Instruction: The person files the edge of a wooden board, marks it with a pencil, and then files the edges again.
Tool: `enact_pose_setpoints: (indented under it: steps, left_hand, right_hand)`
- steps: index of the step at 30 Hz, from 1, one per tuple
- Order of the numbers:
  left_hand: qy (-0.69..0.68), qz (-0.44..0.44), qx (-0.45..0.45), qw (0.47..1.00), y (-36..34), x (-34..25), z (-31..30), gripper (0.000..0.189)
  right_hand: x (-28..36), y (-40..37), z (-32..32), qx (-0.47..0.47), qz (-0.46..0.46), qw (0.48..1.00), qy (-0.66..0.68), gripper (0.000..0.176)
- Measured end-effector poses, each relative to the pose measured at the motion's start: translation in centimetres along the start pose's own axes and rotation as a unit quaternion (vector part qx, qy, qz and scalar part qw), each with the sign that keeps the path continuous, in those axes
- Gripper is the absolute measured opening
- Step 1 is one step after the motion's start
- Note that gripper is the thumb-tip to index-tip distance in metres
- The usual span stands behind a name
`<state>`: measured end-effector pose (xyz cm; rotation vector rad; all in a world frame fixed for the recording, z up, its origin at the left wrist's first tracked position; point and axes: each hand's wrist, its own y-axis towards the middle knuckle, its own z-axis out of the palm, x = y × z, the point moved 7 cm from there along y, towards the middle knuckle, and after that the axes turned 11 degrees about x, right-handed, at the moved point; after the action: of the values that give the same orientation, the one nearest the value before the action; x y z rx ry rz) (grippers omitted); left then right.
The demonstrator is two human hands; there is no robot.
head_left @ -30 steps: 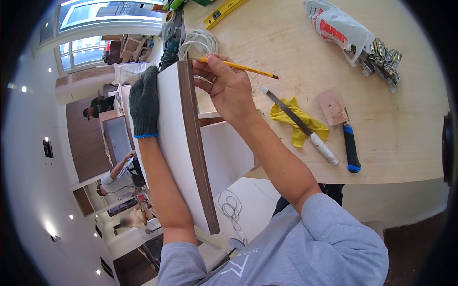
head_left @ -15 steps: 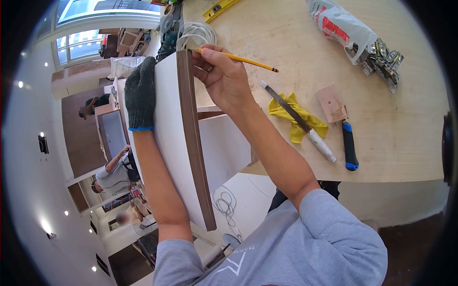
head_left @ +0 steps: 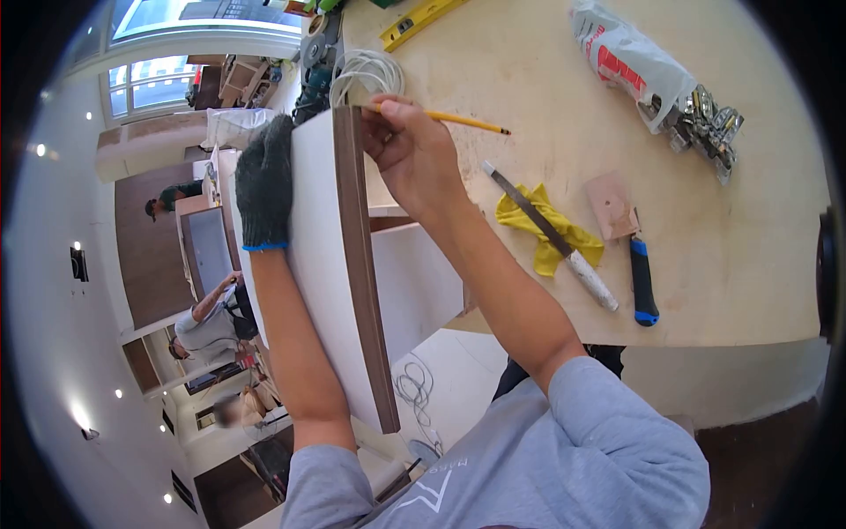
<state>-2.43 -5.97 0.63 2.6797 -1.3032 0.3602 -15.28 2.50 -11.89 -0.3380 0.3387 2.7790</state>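
Observation:
My right hand pinches a yellow pencil. Its point end lies by the top of the brown edge strip on a white panel; the tip itself is hidden by my fingers. On the panel's other side, my left hand, in a dark knitted glove with a blue cuff, grips the panel near its top, fingers curled and partly out of sight. The panel stands on edge, joined to another white board below my right forearm.
On the wooden table lie a file over a yellow cloth, a blue-black handled tool, a wooden block, a bag of metal hinges, a yellow level and coiled cable. Several people are further off at left.
The pencil has tilted a little flatter against the panel's edge as my right hand shifts slightly. The whole view has moved slightly; my left hand keeps its hold on the panel.

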Motion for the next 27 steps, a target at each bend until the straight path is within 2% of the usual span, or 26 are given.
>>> enact_pose_setpoints:
  steps: [1,3,5,9,10,12,13,14,17,19,23,27]
  left_hand:
    - [-0.075,-0.029,0.002,0.997,0.0,0.6,0.2,0.038]
    - [-0.084,-0.022,-0.012,0.996,0.0,0.5,0.0,0.038]
    - [0.051,0.042,-0.044,0.997,-0.1,-1.5,-0.8,0.036]
    - [0.03,0.045,-0.025,0.998,0.0,-1.9,-0.9,0.034]
    - [0.003,0.01,0.006,1.0,0.2,-1.7,-0.7,0.021]
    - [-0.033,-0.008,0.014,0.999,0.6,-2.3,-1.4,0.014]
    - [-0.052,-0.019,0.02,0.998,0.9,-2.9,-1.9,0.015]
    - [-0.154,-0.111,0.058,0.98,1.5,-2.5,-1.8,0.026]
    - [-0.159,-0.129,0.056,0.977,1.7,-2.8,-2.1,0.032]
    - [-0.228,-0.189,0.034,0.954,1.4,-2.6,-1.5,0.031]
    - [-0.233,-0.217,0.032,0.947,1.6,-2.5,-1.6,0.028]
    - [-0.222,-0.191,0.043,0.955,2.4,-2.6,-2.2,0.025]
  right_hand:
    - [0.0,0.0,-0.1,0.004,0.002,1.0,0.003,0.014]
    - [-0.1,0.0,-0.1,0.005,0.01,1.0,0.004,0.014]
    - [-0.1,-0.2,-0.2,-0.005,0.021,1.0,0.001,0.015]
    - [0.0,-0.4,-0.4,-0.001,0.044,0.999,0.002,0.017]
    - [0.0,-0.5,-0.4,-0.002,0.052,0.999,0.006,0.017]
    - [0.1,-0.7,-0.3,-0.027,0.068,0.997,0.011,0.017]
    - [0.1,-0.9,-0.3,-0.042,0.078,0.996,0.014,0.017]
    - [0.2,-1.1,-0.3,-0.042,0.087,0.995,0.02,0.017]
    - [0.5,-1.5,0.2,-0.042,0.105,0.993,0.032,0.016]
    - [0.5,-1.6,0.3,-0.035,0.122,0.991,0.035,0.017]
    - [0.9,-1.8,0.1,-0.048,0.163,0.985,0.03,0.018]
    - [1.3,-2.1,0.2,-0.081,0.179,0.979,0.049,0.018]
